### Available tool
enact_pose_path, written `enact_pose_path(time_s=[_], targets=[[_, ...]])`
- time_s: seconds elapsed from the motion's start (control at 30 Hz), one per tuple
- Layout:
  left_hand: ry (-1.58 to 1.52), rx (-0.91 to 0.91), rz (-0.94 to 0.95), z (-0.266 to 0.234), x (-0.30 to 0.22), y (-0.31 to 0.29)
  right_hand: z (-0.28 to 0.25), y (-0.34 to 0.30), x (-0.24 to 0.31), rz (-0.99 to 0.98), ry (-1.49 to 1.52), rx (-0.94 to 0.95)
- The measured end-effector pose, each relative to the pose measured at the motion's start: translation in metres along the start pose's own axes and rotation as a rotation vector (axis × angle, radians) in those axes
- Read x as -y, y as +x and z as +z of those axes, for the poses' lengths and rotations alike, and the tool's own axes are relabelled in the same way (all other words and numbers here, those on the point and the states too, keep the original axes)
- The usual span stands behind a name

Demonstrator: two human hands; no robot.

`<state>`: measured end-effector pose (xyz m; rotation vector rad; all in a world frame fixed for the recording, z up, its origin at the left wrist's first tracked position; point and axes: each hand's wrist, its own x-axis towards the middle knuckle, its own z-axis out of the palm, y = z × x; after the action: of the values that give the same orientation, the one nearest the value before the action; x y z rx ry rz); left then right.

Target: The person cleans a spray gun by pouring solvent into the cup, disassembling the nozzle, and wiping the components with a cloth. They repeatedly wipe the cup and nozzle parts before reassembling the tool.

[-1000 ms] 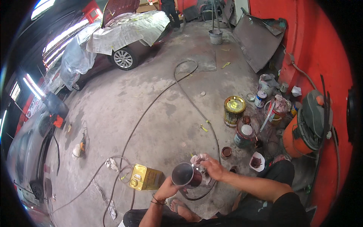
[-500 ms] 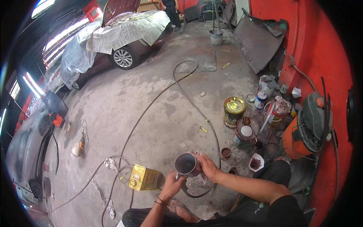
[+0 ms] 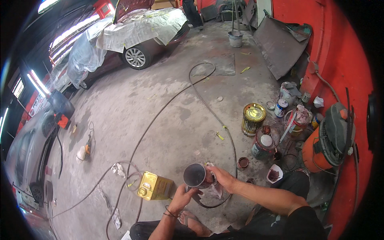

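Observation:
A metal cup [image 3: 194,175] with a dark inside is tilted so that its mouth faces up toward me. My left hand [image 3: 182,199] is closed on its lower left side. At the cup's right side my right hand [image 3: 223,179] presses a stained, whitish-pink rag [image 3: 217,191] against the outer wall, and part of the rag hangs below the fingers. The right fingertips are partly hidden behind the cup and rag. Left of my left hand, a yellow rectangular can [image 3: 157,187] stands on the floor.
A hose [image 3: 160,107] loops across the concrete floor. To the right stand a gold-lidded paint can [image 3: 253,120], a stained can [image 3: 265,144], a small open can [image 3: 243,162] and an orange shop vacuum [image 3: 320,150]. A car under masking paper [image 3: 138,30] is at the back left.
The view has turned slightly left, so the surroundings sit further right. Both hands keep hold of the cup and rag, and the cup's mouth has turned slightly.

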<state>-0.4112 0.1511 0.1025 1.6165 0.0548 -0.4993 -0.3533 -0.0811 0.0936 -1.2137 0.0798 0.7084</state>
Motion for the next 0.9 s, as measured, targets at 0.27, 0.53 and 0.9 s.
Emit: enact_pose_path(time_s=[0.27,0.53,0.9], targets=[[-0.140,-0.235,-0.025,-0.001,0.031,0.013,0.009,-0.002,-0.018,-0.128,-0.125,-0.169],[-0.176,-0.185,-0.001,0.009,0.015,0.008,0.005,-0.019,-0.019,-0.151,-0.151,-0.121],[-0.443,-0.182,-0.077,0.035,-0.002,0.014,0.052,-0.042,-0.040,-0.783,-0.877,-0.211]])
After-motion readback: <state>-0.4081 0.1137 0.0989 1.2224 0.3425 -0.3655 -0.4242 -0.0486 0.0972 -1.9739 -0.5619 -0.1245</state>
